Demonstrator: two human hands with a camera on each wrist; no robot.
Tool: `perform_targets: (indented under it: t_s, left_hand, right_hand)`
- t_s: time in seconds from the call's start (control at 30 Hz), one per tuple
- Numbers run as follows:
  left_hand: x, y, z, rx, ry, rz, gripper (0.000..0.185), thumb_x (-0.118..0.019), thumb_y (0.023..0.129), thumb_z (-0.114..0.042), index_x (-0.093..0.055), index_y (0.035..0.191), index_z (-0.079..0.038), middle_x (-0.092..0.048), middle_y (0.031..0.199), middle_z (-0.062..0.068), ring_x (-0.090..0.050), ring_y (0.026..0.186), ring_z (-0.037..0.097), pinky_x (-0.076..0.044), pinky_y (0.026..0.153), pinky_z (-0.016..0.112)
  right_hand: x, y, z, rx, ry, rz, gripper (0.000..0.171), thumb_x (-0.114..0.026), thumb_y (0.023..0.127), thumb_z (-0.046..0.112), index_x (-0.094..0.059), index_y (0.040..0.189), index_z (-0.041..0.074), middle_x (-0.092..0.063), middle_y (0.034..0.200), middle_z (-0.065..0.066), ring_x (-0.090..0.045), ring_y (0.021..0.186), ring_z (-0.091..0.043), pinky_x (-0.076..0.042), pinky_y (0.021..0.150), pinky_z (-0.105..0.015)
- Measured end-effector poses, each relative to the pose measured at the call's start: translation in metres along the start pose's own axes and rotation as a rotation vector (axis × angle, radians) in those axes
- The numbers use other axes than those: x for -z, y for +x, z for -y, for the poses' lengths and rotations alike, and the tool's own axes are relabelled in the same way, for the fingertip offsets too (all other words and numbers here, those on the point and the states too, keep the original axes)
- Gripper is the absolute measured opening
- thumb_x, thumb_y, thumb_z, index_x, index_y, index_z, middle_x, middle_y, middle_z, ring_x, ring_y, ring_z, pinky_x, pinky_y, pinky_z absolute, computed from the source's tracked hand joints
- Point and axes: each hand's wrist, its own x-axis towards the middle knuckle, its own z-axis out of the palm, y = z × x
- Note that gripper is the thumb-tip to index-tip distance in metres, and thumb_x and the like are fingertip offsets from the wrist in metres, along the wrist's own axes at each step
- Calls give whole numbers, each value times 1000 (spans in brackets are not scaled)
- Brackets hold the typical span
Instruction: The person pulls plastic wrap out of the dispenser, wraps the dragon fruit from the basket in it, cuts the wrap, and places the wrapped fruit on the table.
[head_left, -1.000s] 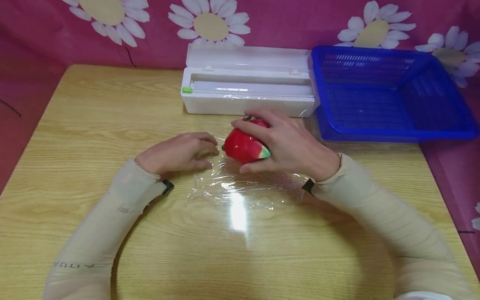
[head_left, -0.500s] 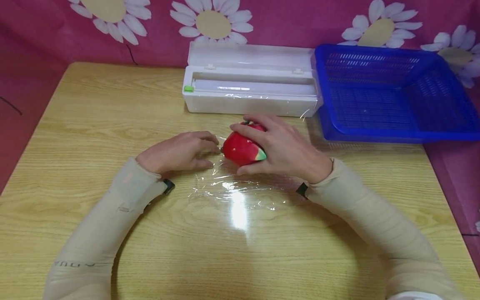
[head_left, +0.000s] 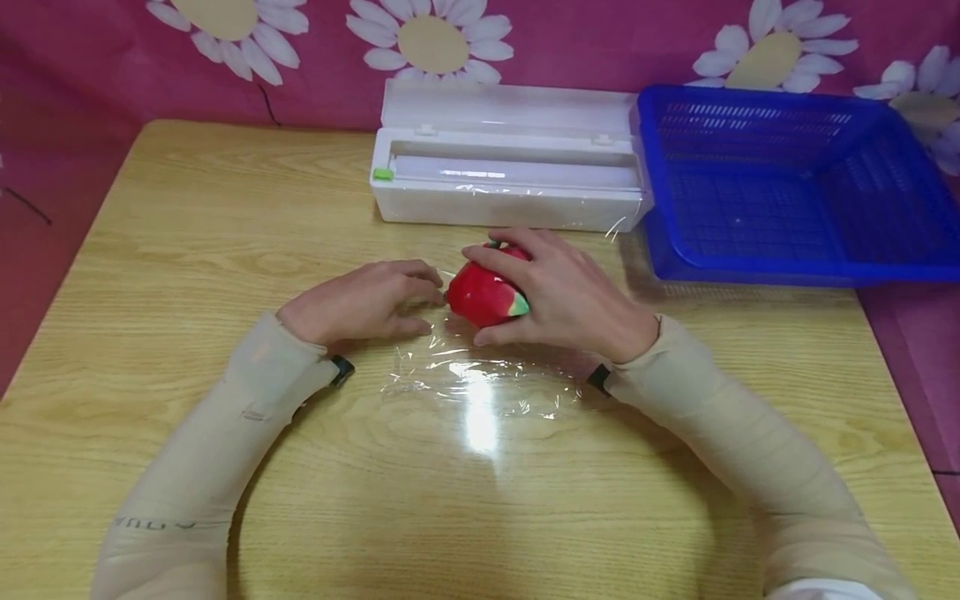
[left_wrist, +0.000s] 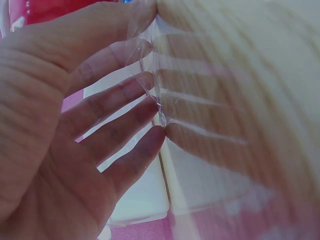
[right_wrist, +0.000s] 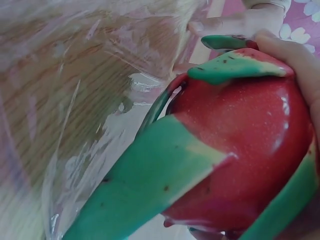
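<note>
A red toy dragon fruit (head_left: pixel 486 293) with green scales (right_wrist: pixel 160 175) sits on a sheet of clear cling film (head_left: pixel 480 375) spread on the wooden table (head_left: pixel 187 208). My right hand (head_left: pixel 551 287) is curled over the fruit and grips it from the right. Just left of the fruit, my left hand (head_left: pixel 367 302) lies palm down with its fingertips (left_wrist: pixel 150 100) on the film's edge (left_wrist: pixel 161 117). Whether those fingers pinch the film is hidden.
A white cling film dispenser (head_left: pixel 510 179) with an open lid lies behind the fruit. A blue plastic basket (head_left: pixel 787 183) stands at the back right, touching the dispenser's end. Pink flowered cloth (head_left: pixel 600 42) hangs behind the table.
The fruit and my right hand have drifted slightly left and nearer to me. My left hand has barely moved.
</note>
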Motion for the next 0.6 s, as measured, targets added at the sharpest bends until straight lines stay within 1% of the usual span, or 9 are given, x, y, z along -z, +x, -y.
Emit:
perform_targets:
  t_s: [0.1, 0.33, 0.47, 0.6]
  left_hand:
    - [1, 0, 0, -9, -2, -6, 45, -77, 94, -30, -69, 135, -14, -59, 146, 9, -56, 137, 29, -50, 115, 48]
    - [1, 1, 0, -16, 7, -14, 43, -77, 94, -30, -70, 134, -14, -60, 145, 8, -58, 136, 27, -50, 116, 46]
    - [1, 1, 0, -23, 10, -22, 42, -77, 94, -30, -70, 133, -14, -61, 143, 8, -59, 134, 26, -50, 115, 45]
    - [1, 1, 0, -23, 6, -23, 42, -77, 94, -30, -70, 132, -14, -61, 143, 8, -59, 133, 26, -50, 115, 44]
  right_hand:
    - [-2, 3, 1, -10, -6, 7, 98, -83, 72, 71, -51, 153, 26, -50, 155, -13, -50, 141, -40, -49, 112, -60]
    - [-9, 8, 2, -38, -16, 37, 103, -82, 71, 73, -48, 155, 25, -46, 158, -16, -47, 144, -43, -44, 117, -60]
    - [-11, 10, 3, -54, -5, 51, 102, -82, 72, 72, -46, 156, 26, -45, 159, -16, -45, 145, -44, -41, 118, -62]
    - [-14, 11, 3, -65, 8, 45, 101, -82, 73, 70, -47, 156, 26, -45, 159, -16, -46, 144, -43, -41, 118, -62]
